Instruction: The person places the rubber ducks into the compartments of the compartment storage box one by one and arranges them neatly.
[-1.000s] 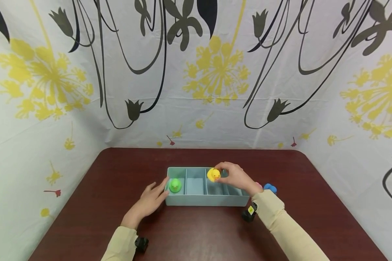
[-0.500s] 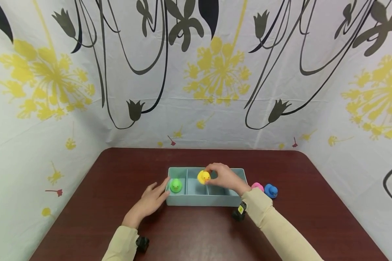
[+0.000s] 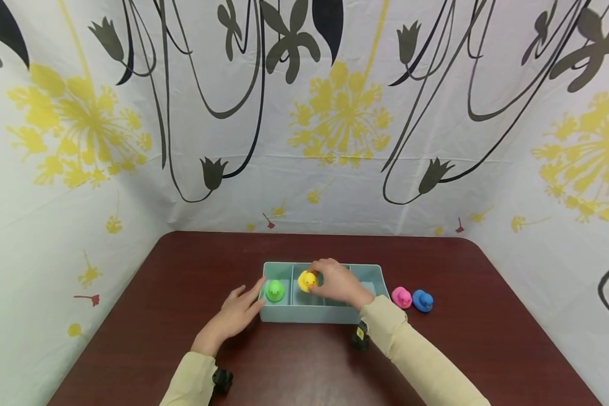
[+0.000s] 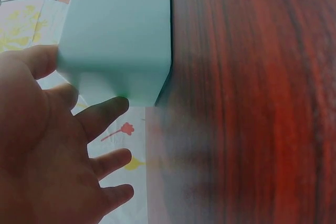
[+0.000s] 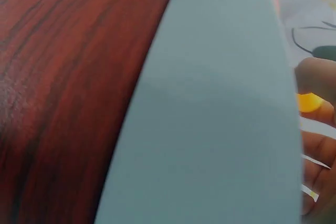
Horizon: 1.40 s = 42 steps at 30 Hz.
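My right hand [image 3: 338,282] pinches a yellow rubber duck [image 3: 306,281] between thumb and fingers, over the second compartment from the left of a pale blue-green divided box [image 3: 309,314]. In the right wrist view, the box's front wall [image 5: 210,108] covers most of the duck, leaving a bit of yellow beside the fingers. A green rubber duck [image 3: 274,290] sits in the leftmost compartment. My left hand [image 3: 238,313] has its fingers spread, with fingertips right at the box's left end; the left wrist view shows them against that end wall [image 4: 105,85].
Right of the box, a pink rubber duck [image 3: 401,297] and a blue rubber duck [image 3: 423,301] stand side by side on the dark red-brown wooden table [image 3: 467,338]. A white cloth with yellow and grey flower prints [image 3: 345,186] hangs behind and around the table.
My right hand has carried the yellow duck leftward from over the third compartment to the second, and lower. The pink and blue ducks have come into fuller view. My left hand stays at the box.
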{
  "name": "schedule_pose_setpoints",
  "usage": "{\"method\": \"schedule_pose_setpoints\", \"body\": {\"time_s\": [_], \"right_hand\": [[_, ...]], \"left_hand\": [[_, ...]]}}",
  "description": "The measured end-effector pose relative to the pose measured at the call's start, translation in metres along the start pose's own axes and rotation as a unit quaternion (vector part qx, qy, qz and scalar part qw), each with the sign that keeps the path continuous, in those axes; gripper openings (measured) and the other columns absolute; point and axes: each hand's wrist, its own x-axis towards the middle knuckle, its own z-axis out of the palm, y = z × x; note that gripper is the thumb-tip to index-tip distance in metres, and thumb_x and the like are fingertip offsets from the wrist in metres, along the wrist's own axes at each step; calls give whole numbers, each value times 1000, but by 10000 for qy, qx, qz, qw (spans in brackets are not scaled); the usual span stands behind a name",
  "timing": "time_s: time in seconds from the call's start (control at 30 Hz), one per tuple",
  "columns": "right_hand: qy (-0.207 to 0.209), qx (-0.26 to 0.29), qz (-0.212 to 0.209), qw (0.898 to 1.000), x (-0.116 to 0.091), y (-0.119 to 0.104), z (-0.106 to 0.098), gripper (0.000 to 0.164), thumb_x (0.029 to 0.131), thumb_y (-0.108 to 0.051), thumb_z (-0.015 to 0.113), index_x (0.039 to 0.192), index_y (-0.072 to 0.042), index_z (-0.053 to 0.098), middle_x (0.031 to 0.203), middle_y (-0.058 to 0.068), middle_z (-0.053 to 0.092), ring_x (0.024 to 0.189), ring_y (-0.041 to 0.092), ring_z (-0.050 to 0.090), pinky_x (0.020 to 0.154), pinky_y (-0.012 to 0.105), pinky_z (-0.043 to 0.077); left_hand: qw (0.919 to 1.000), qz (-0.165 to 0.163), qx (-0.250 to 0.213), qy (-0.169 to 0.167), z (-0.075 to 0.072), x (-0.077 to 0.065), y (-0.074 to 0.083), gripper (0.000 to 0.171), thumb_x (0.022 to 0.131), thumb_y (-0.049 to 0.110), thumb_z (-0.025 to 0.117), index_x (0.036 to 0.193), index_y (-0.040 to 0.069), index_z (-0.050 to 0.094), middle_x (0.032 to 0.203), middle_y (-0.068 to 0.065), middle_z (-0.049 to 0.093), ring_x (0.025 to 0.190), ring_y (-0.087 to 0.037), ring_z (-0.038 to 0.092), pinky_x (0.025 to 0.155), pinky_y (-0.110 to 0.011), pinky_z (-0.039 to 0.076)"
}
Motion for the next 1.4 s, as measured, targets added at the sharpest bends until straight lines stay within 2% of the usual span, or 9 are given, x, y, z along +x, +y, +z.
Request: {"method": "schedule_pose_setpoints", "body": {"time_s": [0.13, 0.33, 0.47, 0.63, 0.87, 1.03, 1.4], "right_hand": [[58, -393, 47, 9992, 1, -1, 8, 33, 77, -26, 72, 107, -14, 67, 96, -5, 63, 82, 12, 50, 68, 27, 46], [280, -976, -102, 9948, 3, -4, 17, 24, 73, -27, 72, 93, -16, 65, 84, -5, 63, 71, 13, 43, 57, 26, 39], [353, -1172, 1, 9925, 4, -7, 20, 22, 73, -27, 74, 90, -16, 66, 80, -4, 65, 69, 13, 42, 54, 27, 36], [201, -1229, 233, 9919, 4, -9, 24, 22, 74, -27, 76, 91, -15, 68, 82, -3, 68, 71, 15, 45, 54, 30, 36], [83, -1162, 411, 9923, 6, -11, 27, 19, 71, -24, 80, 84, -15, 68, 73, -3, 62, 70, 18, 45, 53, 33, 38], [-16, -1098, 564, 9923, 7, -13, 29, 20, 72, -24, 81, 84, -15, 68, 72, -2, 61, 72, 19, 46, 54, 34, 39], [-93, -978, 578, 9935, 9, -15, 26, 22, 72, -25, 82, 86, -15, 71, 75, -2, 64, 72, 20, 49, 54, 34, 39]], "left_hand": [[10000, -22, -1, -37, 1, 1, 0, 58, 101, 45, 39, 154, 31, 18, 150, -3, 40, 143, -42, 16, 106, -67, 21], [9999, -97, -2, -24, 1, 2, 1, 58, 101, 43, 41, 153, 31, 19, 150, -4, 41, 143, -42, 17, 105, -67, 23], [9999, -119, -24, -32, 1, 2, 2, 58, 102, 41, 41, 154, 31, 19, 151, -3, 40, 143, -41, 16, 106, -67, 22], [9999, -122, -30, -82, 1, 2, 2, 59, 101, 44, 40, 154, 31, 17, 151, -3, 39, 144, -41, 15, 106, -67, 21], [9999, -112, -49, -106, 0, 1, 3, 59, 101, 44, 40, 154, 31, 16, 152, -2, 38, 144, -41, 14, 107, -67, 20], [9998, -144, -59, -128, 0, 0, 3, 58, 102, 41, 41, 154, 31, 16, 152, -2, 38, 144, -41, 14, 107, -67, 20], [10000, -8, -26, -42, 0, 3, 2, 57, 103, 38, 40, 154, 28, 18, 150, -5, 40, 143, -44, 17, 107, -67, 19]]}}
